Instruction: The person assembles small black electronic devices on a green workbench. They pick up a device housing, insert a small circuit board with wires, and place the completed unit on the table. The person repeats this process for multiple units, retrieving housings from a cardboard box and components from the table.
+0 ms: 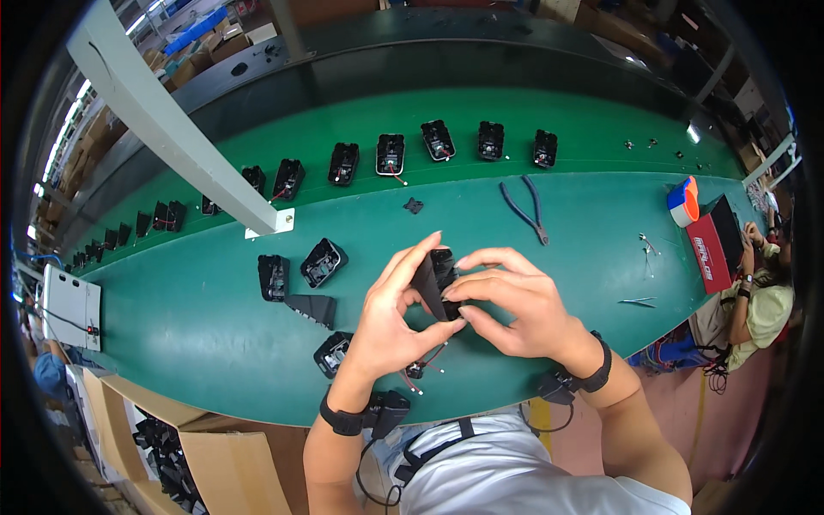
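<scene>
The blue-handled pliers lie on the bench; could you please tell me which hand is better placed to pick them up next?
Probably the right hand: it is nearer the pliers, while the left hand cradles the black housing.

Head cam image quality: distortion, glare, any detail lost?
Head view: fisheye bows the green bench's edges, corners go black; head view: bright glare spot at upper right on the green strip; head view: the black part at the hands is too dark to read inside.

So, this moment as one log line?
left hand: holding black part | right hand: at same part, grip unclear | green table: blue-handled pliers
</scene>
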The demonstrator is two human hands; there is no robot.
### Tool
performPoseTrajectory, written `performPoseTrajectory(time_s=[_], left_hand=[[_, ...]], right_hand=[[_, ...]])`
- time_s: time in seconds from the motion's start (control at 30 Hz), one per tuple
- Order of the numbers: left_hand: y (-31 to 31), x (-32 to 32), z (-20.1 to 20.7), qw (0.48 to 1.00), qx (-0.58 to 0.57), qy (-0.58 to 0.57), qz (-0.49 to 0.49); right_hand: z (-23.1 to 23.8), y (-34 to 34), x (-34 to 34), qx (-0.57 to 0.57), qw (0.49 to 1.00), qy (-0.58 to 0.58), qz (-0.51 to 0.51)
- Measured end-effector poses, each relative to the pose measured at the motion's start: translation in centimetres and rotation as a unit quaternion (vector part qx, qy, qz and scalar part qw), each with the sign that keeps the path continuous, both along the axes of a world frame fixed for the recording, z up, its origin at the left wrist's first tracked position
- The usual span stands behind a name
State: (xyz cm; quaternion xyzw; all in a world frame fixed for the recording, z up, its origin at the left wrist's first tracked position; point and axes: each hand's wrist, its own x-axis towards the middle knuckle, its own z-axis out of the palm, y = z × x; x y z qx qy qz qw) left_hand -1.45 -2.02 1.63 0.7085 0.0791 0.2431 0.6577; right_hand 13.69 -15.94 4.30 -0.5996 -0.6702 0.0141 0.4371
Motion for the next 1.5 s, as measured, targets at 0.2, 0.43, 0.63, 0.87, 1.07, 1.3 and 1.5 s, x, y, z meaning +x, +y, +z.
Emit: performPoseTrajectory(time_s=[0.2,0.43,0.63,0.87,1.07,1.3,1.5], left_hand=[[0.0,-0.2,0.1,0.999,-0.018,-0.029,0.021],[-0.2,-0.1,-0.2,0.993,0.051,-0.081,0.064],[-0.6,-0.1,0.1,0.992,0.067,-0.043,0.095],[-0.4,-0.4,0.8,0.991,0.094,-0.045,0.079],[4.0,-4.3,3.5,0.904,0.325,0.158,0.228],[7.9,-4.7,-0.3,0.737,0.478,0.406,0.251],[8.8,-3.9,-0.6,0.735,0.494,0.357,0.296]], right_hand=[[0.1,0.2,-0.1,-0.012,0.996,0.083,0.027],[-0.7,0.1,0.3,-0.022,0.984,0.159,0.071],[-1.4,0.3,1.1,-0.077,0.888,0.403,0.209],[-3.1,0.5,1.0,-0.106,0.803,0.559,0.178],[0.4,-0.5,11.7,-0.076,0.974,0.187,-0.107],[-4.8,-4.7,30.4,-0.187,0.907,-0.120,-0.357],[-3.8,-4.1,28.9,-0.139,0.888,-0.201,-0.391]])
